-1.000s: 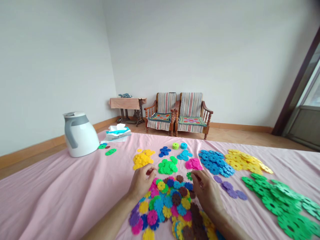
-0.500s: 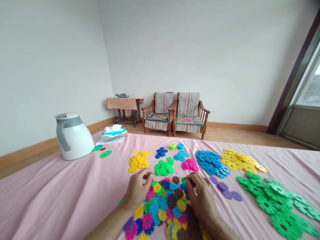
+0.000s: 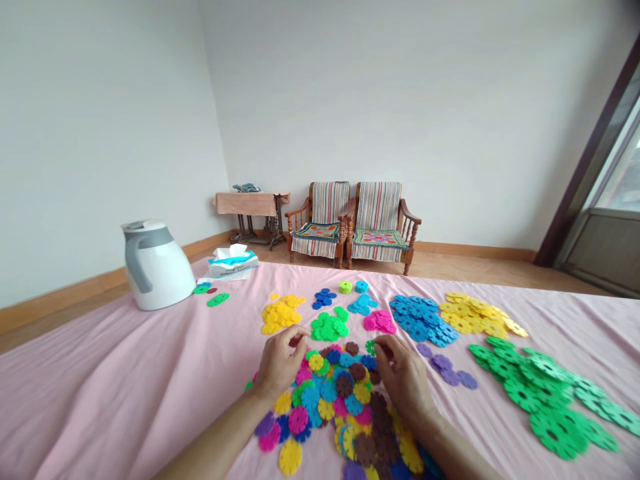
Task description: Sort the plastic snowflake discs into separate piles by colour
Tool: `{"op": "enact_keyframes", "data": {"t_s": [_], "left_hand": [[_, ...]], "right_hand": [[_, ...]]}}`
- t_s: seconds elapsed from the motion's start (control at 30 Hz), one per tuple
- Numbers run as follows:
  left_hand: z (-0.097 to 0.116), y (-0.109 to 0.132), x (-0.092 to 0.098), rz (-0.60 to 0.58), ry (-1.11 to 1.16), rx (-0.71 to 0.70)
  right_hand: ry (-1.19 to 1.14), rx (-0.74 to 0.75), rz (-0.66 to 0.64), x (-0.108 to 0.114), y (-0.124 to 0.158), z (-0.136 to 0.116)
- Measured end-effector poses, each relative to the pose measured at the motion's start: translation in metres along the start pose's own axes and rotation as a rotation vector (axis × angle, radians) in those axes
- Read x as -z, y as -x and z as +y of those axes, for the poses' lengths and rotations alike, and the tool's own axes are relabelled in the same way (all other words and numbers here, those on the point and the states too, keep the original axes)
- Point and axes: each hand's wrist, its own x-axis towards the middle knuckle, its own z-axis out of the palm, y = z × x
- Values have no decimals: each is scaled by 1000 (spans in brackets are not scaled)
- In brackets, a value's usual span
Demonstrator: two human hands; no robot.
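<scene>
A mixed heap of notched plastic discs (image 3: 329, 389) lies on the pink cloth between my forearms. At its upper left, my left hand (image 3: 283, 360) is curled, thumb and forefinger close together, and no disc shows at the tips. On the other side my right hand (image 3: 405, 377) pinches a green disc (image 3: 371, 347) by its edge, over the heap's far rim. Single-colour piles lie just beyond: yellow discs (image 3: 281, 315), light green discs (image 3: 329, 327) and pink discs (image 3: 379, 321). A few purple discs (image 3: 447, 370) are right of my right hand.
Larger discs form blue (image 3: 423, 320), yellow (image 3: 477, 315) and green piles (image 3: 535, 380) at the right. A white-grey jug (image 3: 159, 270) and a tissue box (image 3: 233, 263) stand at the left. Two wooden armchairs (image 3: 377, 220) are against the far wall.
The view has shifted slightly, so the table's things sit a little differently in the picture. Both hands keep nearly the same pose beside the heap.
</scene>
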Motion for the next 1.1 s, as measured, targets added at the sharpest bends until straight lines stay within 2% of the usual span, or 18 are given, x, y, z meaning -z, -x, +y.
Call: {"op": "enact_keyframes", "data": {"t_s": [0.43, 0.77, 1.1], "left_hand": [[3, 3, -1, -46, 44, 21], [5, 6, 1, -68, 84, 97], [-1, 3, -1, -33, 23, 40]], "right_hand": [[-3, -19, -10, -1, 2, 4], [-34, -79, -32, -1, 8, 3], [-47, -55, -29, -1, 6, 6]]}}
